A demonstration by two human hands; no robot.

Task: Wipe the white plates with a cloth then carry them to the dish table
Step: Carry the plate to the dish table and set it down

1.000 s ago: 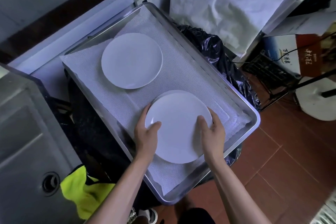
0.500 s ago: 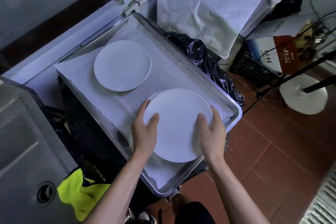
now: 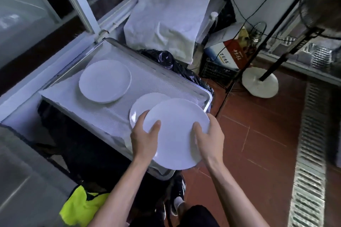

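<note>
White round plate [image 3: 175, 132], smooth and glossy, is held up in both hands above the near right corner of a shallow rectangular metal tray [image 3: 207, 97], its far edge overlapping the tray and its near edge hanging out past the tray's rim over the red-brown tiled floor [image 3: 258, 143]. The left hand [image 3: 144, 138] grips the plate's left rim, thumb lying on the upper face and fingers curled under the edge; the right hand [image 3: 209, 138] grasps the right rim the same way, thumb on top and fingers hidden beneath. The plate sits between the two hands, with most of its disc reaching away from the person beyond the thumbs. Being round it has no long axis; its face is turned upward toward the camera and it looks tilted, the far edge appearing higher than the near one, though how much cannot be told. Just beneath and to the left a second white plate [image 3: 145, 103] lies flat on the white mesh liner [image 3: 147, 81] covering the tray, partly hidden by the held plate. A third white plate [image 3: 105, 81] rests flat farther back on the liner, well apart from the hands. A yellow-green cloth [image 3: 81, 206] lies low at the left, near the person's left forearm.
</note>
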